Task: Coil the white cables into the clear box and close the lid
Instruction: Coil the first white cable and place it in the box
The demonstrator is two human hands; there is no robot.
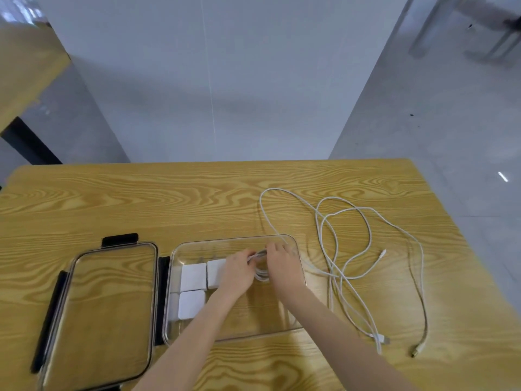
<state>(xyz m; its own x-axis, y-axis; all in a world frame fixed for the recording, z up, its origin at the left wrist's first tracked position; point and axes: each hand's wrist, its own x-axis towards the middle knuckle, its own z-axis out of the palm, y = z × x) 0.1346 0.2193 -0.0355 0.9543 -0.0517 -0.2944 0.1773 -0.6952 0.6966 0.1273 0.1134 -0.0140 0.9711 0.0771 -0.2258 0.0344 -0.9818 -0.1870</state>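
Holding a small coil of white cable [260,268] between them, the left hand [236,273] and the right hand [283,266] work inside the clear box [282,331], fingers of both curled round the loops near the box's far wall. The coil sits low in the box, though whether it rests on the floor cannot be told.

Beside the left hand, three white chargers [193,276] lie in the box's left end. The box stands near the table's [141,193] near edge, about midway along it. Its lid [107,306], with black latches, lies flat just left of the box, off and open side up.

Toward the table's right edge, the loose white cables [338,249] sprawl in tangled loops, their plugs near the front right; one strand seems to run back to the box.

The step in hand looks like settling the first coil. Next comes releasing it so it keeps its shape, then reaching right to gather and wind the loose cables, untangling where they cross. The lid comes last.
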